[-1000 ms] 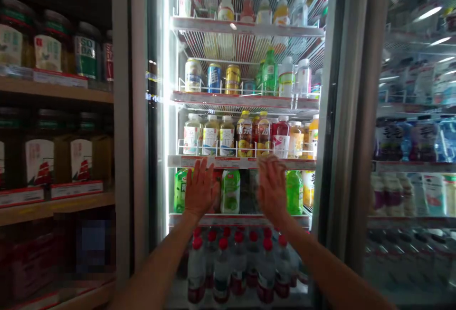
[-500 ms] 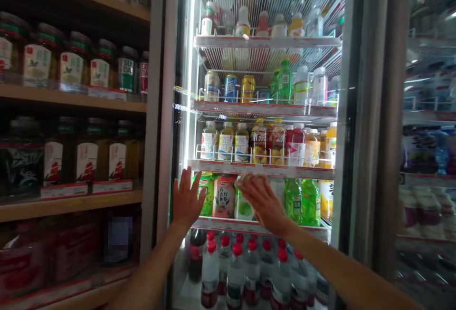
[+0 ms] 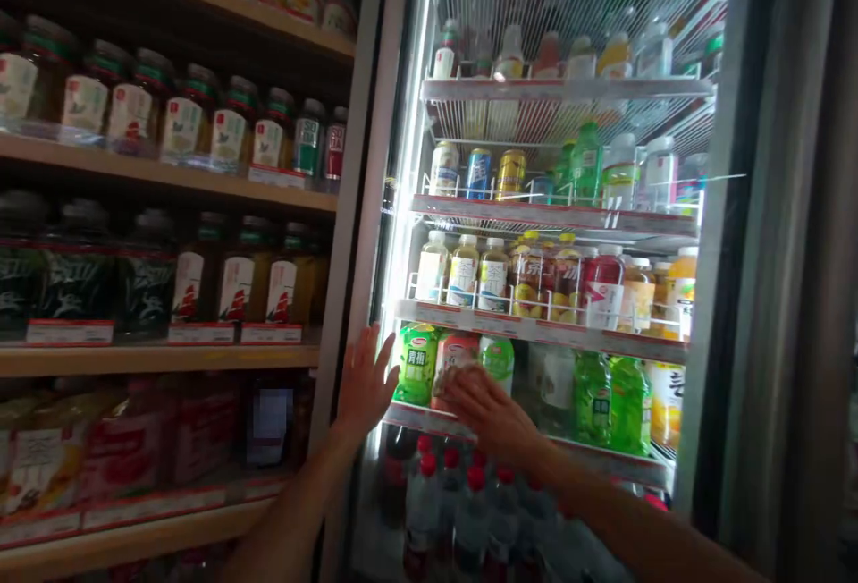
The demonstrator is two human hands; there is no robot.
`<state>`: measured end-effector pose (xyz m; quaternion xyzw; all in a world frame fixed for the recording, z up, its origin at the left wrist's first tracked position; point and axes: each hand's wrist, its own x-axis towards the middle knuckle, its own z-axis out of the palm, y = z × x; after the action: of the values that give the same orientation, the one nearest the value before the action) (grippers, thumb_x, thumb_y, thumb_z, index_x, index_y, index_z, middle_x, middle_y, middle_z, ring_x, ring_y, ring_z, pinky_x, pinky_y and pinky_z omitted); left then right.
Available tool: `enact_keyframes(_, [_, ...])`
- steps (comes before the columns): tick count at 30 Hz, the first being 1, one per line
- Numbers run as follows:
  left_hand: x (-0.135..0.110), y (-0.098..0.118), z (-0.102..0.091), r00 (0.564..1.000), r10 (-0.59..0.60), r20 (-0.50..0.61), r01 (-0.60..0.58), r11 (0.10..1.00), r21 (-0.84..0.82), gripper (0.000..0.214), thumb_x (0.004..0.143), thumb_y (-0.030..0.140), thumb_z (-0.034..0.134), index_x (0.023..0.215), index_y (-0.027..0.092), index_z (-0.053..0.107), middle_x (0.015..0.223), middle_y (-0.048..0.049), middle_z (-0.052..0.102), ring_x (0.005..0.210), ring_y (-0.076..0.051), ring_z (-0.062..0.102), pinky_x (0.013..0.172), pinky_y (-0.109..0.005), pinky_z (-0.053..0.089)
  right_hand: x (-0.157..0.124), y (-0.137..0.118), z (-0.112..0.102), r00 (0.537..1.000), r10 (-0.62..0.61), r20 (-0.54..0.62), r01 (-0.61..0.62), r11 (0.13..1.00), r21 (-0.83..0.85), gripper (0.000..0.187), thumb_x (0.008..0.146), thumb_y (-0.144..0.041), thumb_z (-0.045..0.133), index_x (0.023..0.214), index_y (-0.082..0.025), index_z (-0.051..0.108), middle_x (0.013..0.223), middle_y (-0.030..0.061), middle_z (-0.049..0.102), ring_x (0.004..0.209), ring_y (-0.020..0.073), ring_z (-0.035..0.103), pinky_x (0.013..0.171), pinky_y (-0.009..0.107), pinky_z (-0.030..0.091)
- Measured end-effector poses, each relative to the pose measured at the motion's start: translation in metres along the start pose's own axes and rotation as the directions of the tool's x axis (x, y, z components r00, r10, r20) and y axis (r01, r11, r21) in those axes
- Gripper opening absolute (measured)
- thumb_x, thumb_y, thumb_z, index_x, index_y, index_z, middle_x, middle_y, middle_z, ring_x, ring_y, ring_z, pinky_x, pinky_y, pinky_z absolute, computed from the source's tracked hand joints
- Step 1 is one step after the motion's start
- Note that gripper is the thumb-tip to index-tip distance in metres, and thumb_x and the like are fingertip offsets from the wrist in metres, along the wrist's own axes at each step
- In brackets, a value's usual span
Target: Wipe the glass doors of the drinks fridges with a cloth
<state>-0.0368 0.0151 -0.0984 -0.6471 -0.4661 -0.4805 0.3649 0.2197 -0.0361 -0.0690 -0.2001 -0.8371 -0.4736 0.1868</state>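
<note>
Against frame edge (image 3: 368, 234), perhaps: left hand (image 3: 364, 384).

Both our arms are bare and reach forward. Our left arm (image 3: 295, 498) rises steeply to an upright left hand (image 3: 365, 382), fingers spread, just beyond the left end of the shelf (image 3: 424, 418). Our right arm (image 3: 623, 516) slants inward; the right hand (image 3: 481, 402) lies flat, fingers together, pointing up and leftward, before the shelf's front edge.

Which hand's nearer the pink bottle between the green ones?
Right: the right hand is in front of the pink bottle; the left hand is farther left, near the metal frame.
</note>
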Motion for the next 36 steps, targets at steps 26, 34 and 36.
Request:
enact_keyframes(26, [0.013, -0.040, -0.029, 0.994, 0.003, -0.106, 0.003, 0.999, 0.055, 0.047, 0.089, 0.028, 0.037, 0.134, 0.015, 0.035, 0.143, -0.0164, 0.036, 0.135, -0.026, 0.029, 0.107, -0.046, 0.026, 0.104, -0.028, 0.029, 0.998, -0.056, -0.036, 0.060, 0.991, 0.118, 0.057, 0.080, -0.013, 0.045, 0.136, -0.013, 0.037, 0.140, 0.0054, 0.044, 0.137, 0.0206, 0.023, 0.119, 0.045, 0.009])
enact_keyframes(34, [0.035, -0.030, -0.032, 0.991, 0.046, -0.125, -0.036, 0.996, 0.081, 0.045, 0.088, 0.026, 0.038, 0.131, 0.014, 0.039, 0.142, -0.0167, 0.037, 0.134, -0.026, 0.030, 0.107, -0.047, 0.027, 0.106, 0.046, -0.004, 0.990, 0.093, -0.107, -0.093, 0.996, 0.002, 0.066, 0.077, -0.015, 0.048, 0.141, -0.017, 0.030, 0.149, 0.0045, 0.029, 0.140, 0.0234, 0.014, 0.117, 0.050, 0.006])
enact_keyframes(36, [0.044, -0.021, -0.031, 0.991, 0.048, -0.122, -0.040, 0.997, 0.065, 0.044, 0.088, 0.027, 0.039, 0.131, 0.014, 0.039, 0.143, -0.0163, 0.036, 0.135, -0.026, 0.029, 0.107, -0.047, 0.027, 0.103, 0.062, -0.015, 0.975, 0.183, -0.127, -0.189, 0.981, -0.039, 0.066, 0.078, -0.016, 0.048, 0.141, -0.017, 0.029, 0.150, 0.0047, 0.025, 0.141, 0.0243, 0.011, 0.116, 0.051, 0.006])
